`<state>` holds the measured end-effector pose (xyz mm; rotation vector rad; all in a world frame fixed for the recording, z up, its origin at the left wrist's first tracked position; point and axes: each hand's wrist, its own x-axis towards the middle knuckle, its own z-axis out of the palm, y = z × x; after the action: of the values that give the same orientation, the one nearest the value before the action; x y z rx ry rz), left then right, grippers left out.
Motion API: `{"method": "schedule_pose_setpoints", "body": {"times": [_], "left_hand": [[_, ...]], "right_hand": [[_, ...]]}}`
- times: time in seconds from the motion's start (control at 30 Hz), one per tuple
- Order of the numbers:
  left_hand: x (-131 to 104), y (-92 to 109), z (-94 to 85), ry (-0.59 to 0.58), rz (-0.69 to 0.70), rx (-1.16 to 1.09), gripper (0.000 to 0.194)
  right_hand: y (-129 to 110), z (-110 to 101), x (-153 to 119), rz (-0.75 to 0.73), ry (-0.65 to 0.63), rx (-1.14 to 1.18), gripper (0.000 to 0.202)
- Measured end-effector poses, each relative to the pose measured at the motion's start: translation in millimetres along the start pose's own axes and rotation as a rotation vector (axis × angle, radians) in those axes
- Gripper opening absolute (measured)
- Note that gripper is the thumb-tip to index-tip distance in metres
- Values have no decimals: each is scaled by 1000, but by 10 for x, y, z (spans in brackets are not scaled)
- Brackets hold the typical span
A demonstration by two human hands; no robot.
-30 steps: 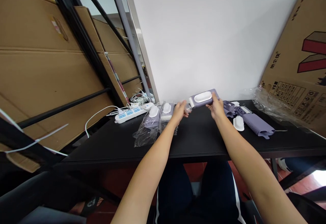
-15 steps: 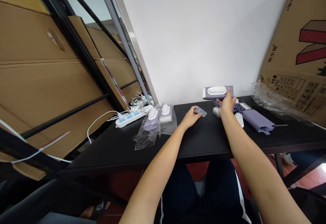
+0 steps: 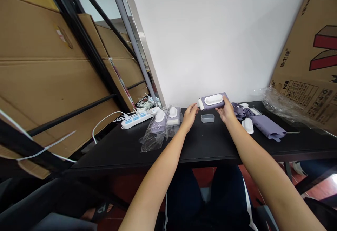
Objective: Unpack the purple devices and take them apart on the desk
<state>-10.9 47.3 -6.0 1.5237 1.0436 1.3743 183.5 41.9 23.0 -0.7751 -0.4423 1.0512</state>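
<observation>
My right hand (image 3: 226, 111) grips a purple handheld device (image 3: 213, 100) by its right end, raised above the black table. A white oval piece with a ridged rim sits on the device's upper face, and its left end is whitish. My left hand (image 3: 190, 116) is just beside that left end, fingers loosely bent and apart, apparently holding nothing. Between my hands, a small clear plastic cap (image 3: 207, 118) rests on the table. Left of my left hand lie two similar purple devices, one in clear wrapping (image 3: 158, 122), the other on clear film (image 3: 173, 116).
At the right are a perforated purple sleeve (image 3: 267, 126), a white oval piece (image 3: 248, 125) and a coiled purple cord (image 3: 248, 112). A white power strip (image 3: 135, 119) with tangled cables lies left. A large carton (image 3: 305, 66) leans at the right; a white wall rises behind.
My left hand has let go of the clear cap onto the table and moved slightly left. My right hand has brought the device left and a little lower, tilting it.
</observation>
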Motion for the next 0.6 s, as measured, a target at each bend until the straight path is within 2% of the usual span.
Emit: {"method": "schedule_pose_setpoints", "body": {"times": [0.1, 0.3, 0.47, 0.6], "left_hand": [[-20, 70, 2, -31, -25, -69, 47], [-60, 108, 16, -130, -47, -173, 54], [-39, 87, 12, -25, -69, -180, 36], [-39, 102, -15, 26, -55, -252, 35]], "right_hand": [[16, 36, -64, 2, -55, -49, 28], [-28, 41, -99, 31, -60, -51, 23], [-15, 51, -133, -23, -135, -86, 26], [-3, 63, -161, -69, -188, -95, 30]]}}
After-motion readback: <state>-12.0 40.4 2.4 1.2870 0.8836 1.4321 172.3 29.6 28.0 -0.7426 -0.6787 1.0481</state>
